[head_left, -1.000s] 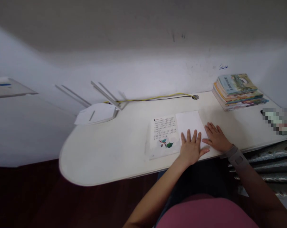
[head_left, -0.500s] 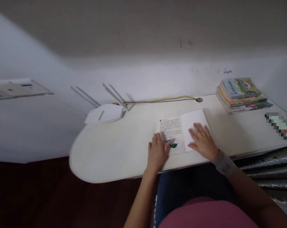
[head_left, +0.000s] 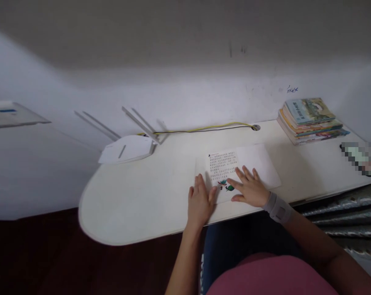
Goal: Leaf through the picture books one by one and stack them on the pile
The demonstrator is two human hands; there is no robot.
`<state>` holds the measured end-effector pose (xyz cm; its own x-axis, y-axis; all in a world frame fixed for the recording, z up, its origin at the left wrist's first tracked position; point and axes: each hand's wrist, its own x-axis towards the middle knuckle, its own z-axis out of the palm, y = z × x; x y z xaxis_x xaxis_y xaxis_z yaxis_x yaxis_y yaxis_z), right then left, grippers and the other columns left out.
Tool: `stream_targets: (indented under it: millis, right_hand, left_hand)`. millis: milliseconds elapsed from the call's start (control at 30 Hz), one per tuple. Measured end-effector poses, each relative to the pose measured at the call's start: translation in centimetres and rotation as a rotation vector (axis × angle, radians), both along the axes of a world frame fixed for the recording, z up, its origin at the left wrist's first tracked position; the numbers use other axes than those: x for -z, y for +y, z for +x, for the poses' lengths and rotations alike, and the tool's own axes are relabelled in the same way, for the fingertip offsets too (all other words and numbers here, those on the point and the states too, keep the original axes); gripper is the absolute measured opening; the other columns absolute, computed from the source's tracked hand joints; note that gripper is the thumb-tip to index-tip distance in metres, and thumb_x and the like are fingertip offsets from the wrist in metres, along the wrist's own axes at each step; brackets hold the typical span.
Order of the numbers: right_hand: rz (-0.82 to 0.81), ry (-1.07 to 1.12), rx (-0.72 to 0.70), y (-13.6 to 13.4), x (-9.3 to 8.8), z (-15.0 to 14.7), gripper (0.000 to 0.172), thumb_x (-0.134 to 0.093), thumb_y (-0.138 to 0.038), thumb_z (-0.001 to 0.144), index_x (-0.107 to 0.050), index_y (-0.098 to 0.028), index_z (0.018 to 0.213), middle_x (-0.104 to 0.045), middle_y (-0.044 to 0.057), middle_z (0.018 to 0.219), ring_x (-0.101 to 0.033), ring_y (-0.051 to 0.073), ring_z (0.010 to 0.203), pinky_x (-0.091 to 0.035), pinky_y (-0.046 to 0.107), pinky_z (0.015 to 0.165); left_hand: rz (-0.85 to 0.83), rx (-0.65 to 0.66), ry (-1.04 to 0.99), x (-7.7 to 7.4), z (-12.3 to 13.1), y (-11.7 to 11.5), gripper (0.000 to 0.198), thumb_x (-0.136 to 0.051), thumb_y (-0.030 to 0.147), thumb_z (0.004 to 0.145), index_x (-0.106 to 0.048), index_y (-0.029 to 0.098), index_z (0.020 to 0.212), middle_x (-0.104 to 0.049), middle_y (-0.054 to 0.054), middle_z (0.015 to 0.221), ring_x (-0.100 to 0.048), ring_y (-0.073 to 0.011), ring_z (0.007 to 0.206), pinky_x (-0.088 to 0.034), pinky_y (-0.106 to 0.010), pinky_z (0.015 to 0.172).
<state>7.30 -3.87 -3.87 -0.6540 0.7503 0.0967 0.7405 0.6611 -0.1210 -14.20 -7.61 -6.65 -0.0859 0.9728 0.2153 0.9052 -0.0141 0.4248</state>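
Note:
An open book [head_left: 222, 164] lies near the front edge of the white desk. Its left page carries small print in rows and a coloured picture with a green leaf; the right page [head_left: 261, 162] looks blank. Flat at the book's lower left edge rests my left hand [head_left: 200, 203], fingers stretched out and the thumb apart. My right hand [head_left: 248, 188], with a grey band [head_left: 277, 207] on the wrist, lies spread over the lower middle of the book, its fingertips reaching the printed page. Neither hand grips anything.
A white router [head_left: 127, 148] with raised antennas stands at the desk's back left. Yellow and black cables [head_left: 197, 129] run along the wall to a hole. Stacked books [head_left: 310, 121] stand at the back right, and a blurred-out flat object [head_left: 360, 157] lies at the right edge.
My right hand has moved left from the blank page towards the printed page. The blank page now lies further right and flatter. My left hand stays by the left edge.

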Motion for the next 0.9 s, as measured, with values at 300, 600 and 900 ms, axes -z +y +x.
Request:
stream_targets:
  millis: [300,600,900]
  right_hand:
    - [-0.005,-0.042,0.011,0.3,0.0,0.7,0.069,-0.044,-0.065,0.083,-0.033,-0.032,0.142,-0.021,0.016,0.153,-0.019,0.042,0.137,-0.022,0.066,0.101]
    - [0.01,-0.048,0.032,0.3,-0.1,1.5,0.067,-0.042,-0.064,0.084,-0.035,-0.031,0.142,-0.022,0.017,0.152,-0.019,0.041,0.137,-0.023,0.066,0.101]
    - [-0.006,-0.016,0.008,0.6,0.2,3.5,0.063,-0.046,-0.059,0.086,-0.036,-0.03,0.141,-0.024,0.014,0.152,-0.02,0.04,0.137,-0.022,0.062,0.104]
  left_hand:
    - [0.031,0.003,0.059,0.2,0.1,-0.1,0.073,-0.027,0.052,0.092,-0.014,0.004,0.146,-0.03,-0.027,0.145,-0.026,-0.0308,0.138,-0.028,-0.055,0.106]
    - [-0.005,-0.009,0.078,-0.1,0.2,0.0,0.075,-0.024,0.054,0.092,-0.016,0.001,0.145,-0.03,-0.028,0.145,-0.026,-0.0315,0.137,-0.027,-0.055,0.107]
    - [0.015,-0.014,0.041,-0.1,0.4,0.0,0.073,-0.028,0.052,0.091,-0.02,0.001,0.143,-0.034,-0.029,0.143,-0.031,-0.0324,0.135,-0.028,-0.055,0.107]
